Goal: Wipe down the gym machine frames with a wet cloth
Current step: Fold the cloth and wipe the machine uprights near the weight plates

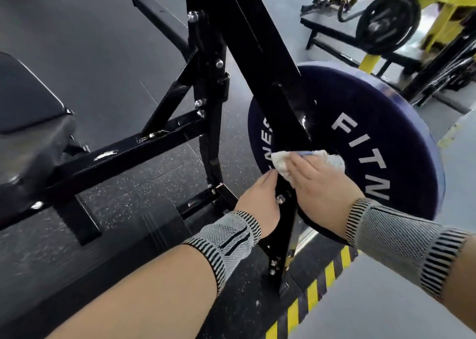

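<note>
A black steel machine frame (260,55) slants down through the middle of the view, with bolted cross beams running to the left. My right hand (319,181) presses a white cloth (280,162) against the lower part of the slanted bar, fingers wrapped over it. My left hand (260,199) rests on the left side of the same bar just below the cloth, fingers hidden behind the bar. Both wrists wear grey striped wrist supports.
A purple weight plate (373,142) lettered FITNESS hangs right behind the bar. A black padded seat (28,99) sits at left. A yellow machine with a black plate (389,21) stands at the back right. Yellow-black hazard tape (316,292) marks the floor edge.
</note>
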`<state>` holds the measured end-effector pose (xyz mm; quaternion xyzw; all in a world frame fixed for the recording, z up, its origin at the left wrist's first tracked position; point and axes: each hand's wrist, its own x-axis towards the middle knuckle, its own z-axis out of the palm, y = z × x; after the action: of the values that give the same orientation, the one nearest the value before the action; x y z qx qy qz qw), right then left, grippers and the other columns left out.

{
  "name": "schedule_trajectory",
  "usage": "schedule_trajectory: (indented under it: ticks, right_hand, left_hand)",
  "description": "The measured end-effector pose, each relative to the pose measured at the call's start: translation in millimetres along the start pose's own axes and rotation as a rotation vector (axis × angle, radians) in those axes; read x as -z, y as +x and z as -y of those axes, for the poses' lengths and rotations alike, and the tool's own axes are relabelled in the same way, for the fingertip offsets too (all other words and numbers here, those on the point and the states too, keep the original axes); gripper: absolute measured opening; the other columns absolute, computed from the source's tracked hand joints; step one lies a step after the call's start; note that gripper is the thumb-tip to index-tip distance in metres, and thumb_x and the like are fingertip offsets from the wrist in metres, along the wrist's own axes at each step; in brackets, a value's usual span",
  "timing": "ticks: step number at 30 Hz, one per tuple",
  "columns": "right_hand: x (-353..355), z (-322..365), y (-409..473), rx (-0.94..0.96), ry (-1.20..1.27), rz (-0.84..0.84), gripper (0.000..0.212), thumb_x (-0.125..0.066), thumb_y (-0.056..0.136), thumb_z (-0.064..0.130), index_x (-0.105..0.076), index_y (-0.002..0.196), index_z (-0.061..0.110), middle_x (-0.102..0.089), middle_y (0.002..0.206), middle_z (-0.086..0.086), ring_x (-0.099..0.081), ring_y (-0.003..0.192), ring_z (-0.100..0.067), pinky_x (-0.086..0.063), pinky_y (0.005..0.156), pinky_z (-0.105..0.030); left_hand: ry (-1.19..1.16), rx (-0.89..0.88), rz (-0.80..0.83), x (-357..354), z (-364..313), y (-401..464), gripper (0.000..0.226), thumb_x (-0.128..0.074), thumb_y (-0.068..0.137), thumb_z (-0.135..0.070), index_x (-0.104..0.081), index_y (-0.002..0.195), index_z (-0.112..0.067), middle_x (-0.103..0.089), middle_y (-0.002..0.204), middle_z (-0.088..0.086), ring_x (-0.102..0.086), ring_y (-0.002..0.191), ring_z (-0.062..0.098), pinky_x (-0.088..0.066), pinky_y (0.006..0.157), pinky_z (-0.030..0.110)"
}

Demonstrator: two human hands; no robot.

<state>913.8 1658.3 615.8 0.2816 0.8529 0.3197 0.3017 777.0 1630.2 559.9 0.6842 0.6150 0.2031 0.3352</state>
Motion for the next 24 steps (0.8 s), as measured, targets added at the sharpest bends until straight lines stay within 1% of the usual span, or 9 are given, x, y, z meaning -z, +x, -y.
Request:
schedule_trajectory:
  ticks: [5, 9, 12, 13, 14, 16, 19, 22, 24]
  right_hand:
    - [6.9, 0.5, 17.5, -0.032, 0.001, -0.034, 0.054, -0.023, 0.101, 0.027, -0.031, 0.144, -0.004, -0.01, 0.155, -0.026, -0.001, 0.144, -0.042, 0.001, 0.116, -0.05]
    - [-10.4, 16.6, -3.7, -0.019, 0.084, 0.014, 0.054, -0.027, 0.101, 0.025, -0.025, 0.145, -0.005, -0.006, 0.155, -0.029, 0.0, 0.144, -0.043, 0.004, 0.115, -0.052]
    - [-15.7, 28.9, -22.5, -0.026, 0.205, 0.126, 0.036, -0.055, 0.081, 0.014, -0.067, 0.107, -0.007, -0.056, 0.119, -0.034, -0.05, 0.117, -0.043, -0.033, 0.106, -0.053]
    - [-17.2, 30.5, -25.7, -0.009, 0.241, 0.099, 0.03, -0.055, 0.074, 0.009, -0.07, 0.093, -0.009, -0.061, 0.102, -0.031, -0.057, 0.103, -0.042, -0.043, 0.096, -0.052]
    - [-17.6, 32.0, -28.9, 0.002, 0.249, 0.091, 0.034, -0.048, 0.078, 0.007, -0.066, 0.099, -0.013, -0.058, 0.103, -0.03, -0.054, 0.103, -0.041, -0.046, 0.093, -0.051]
    - [-19.9, 32.1, -27.8, 0.036, 0.339, -0.107, 0.048, -0.026, 0.089, 0.007, -0.054, 0.122, -0.012, -0.049, 0.123, -0.026, -0.042, 0.117, -0.04, -0.04, 0.098, -0.052]
    - [-25.6, 30.7, -7.2, -0.035, 0.288, -0.333, 0.045, -0.035, 0.086, 0.017, -0.07, 0.105, -0.002, -0.059, 0.123, -0.018, -0.042, 0.111, -0.036, -0.038, 0.091, -0.049]
    - [-44.4, 37.6, 12.2, 0.025, 0.048, -0.168, 0.045, -0.039, 0.086, 0.021, -0.069, 0.111, -0.001, -0.045, 0.14, -0.025, -0.028, 0.126, -0.042, -0.024, 0.102, -0.05]
    - [-63.3, 41.2, 13.6, -0.04, -0.064, -0.177, 0.058, -0.018, 0.091, 0.019, -0.043, 0.135, -0.009, -0.021, 0.15, -0.032, -0.003, 0.135, -0.051, 0.001, 0.111, -0.055]
  left_hand:
    - [-0.111, 0.018, 0.004, -4.8, -5.1, -1.3, 0.056, -0.042, 0.092, -0.005, -0.032, 0.147, -0.016, -0.05, 0.139, 0.005, -0.05, 0.124, 0.023, -0.039, 0.106, 0.033]
    - [-0.137, 0.05, 0.027, -12.9, 7.5, 3.4, 0.055, -0.041, 0.094, -0.008, -0.031, 0.147, -0.021, -0.057, 0.129, 0.007, -0.057, 0.114, 0.025, -0.045, 0.101, 0.038]
    - [-0.136, 0.107, 0.086, -26.0, 16.6, 3.1, 0.063, -0.039, 0.096, -0.007, -0.019, 0.153, -0.024, -0.047, 0.143, 0.007, -0.055, 0.119, 0.025, -0.045, 0.102, 0.036]
    - [-0.152, 0.122, 0.1, -31.0, 17.9, 1.7, 0.064, -0.039, 0.096, -0.006, -0.017, 0.154, -0.024, -0.047, 0.144, 0.006, -0.055, 0.119, 0.024, -0.046, 0.102, 0.035]
    - [-0.172, 0.133, 0.108, -37.2, 18.4, 0.9, 0.064, -0.04, 0.096, -0.006, -0.018, 0.153, -0.025, -0.049, 0.142, 0.006, -0.056, 0.118, 0.023, -0.047, 0.101, 0.034]
    - [-0.203, 0.16, 0.1, -47.0, 19.1, 1.3, 0.058, -0.041, 0.096, -0.007, -0.029, 0.149, -0.025, -0.059, 0.127, 0.004, -0.06, 0.109, 0.023, -0.048, 0.098, 0.036]
    - [-0.251, 0.206, 0.038, -60.4, 21.8, 7.5, 0.054, -0.04, 0.093, -0.007, -0.036, 0.143, -0.026, -0.062, 0.122, -0.001, -0.061, 0.11, 0.024, -0.049, 0.097, 0.038]
    - [-0.344, 0.259, -0.009, -65.9, 25.1, 4.9, 0.067, -0.041, 0.091, -0.003, -0.023, 0.15, -0.031, -0.052, 0.14, -0.008, -0.053, 0.124, 0.017, -0.043, 0.105, 0.035]
    - [-0.354, 0.303, -0.039, -73.0, 29.9, 3.0, 0.067, -0.042, 0.093, -0.005, -0.02, 0.151, -0.029, -0.05, 0.142, -0.006, -0.054, 0.123, 0.018, -0.043, 0.105, 0.035]
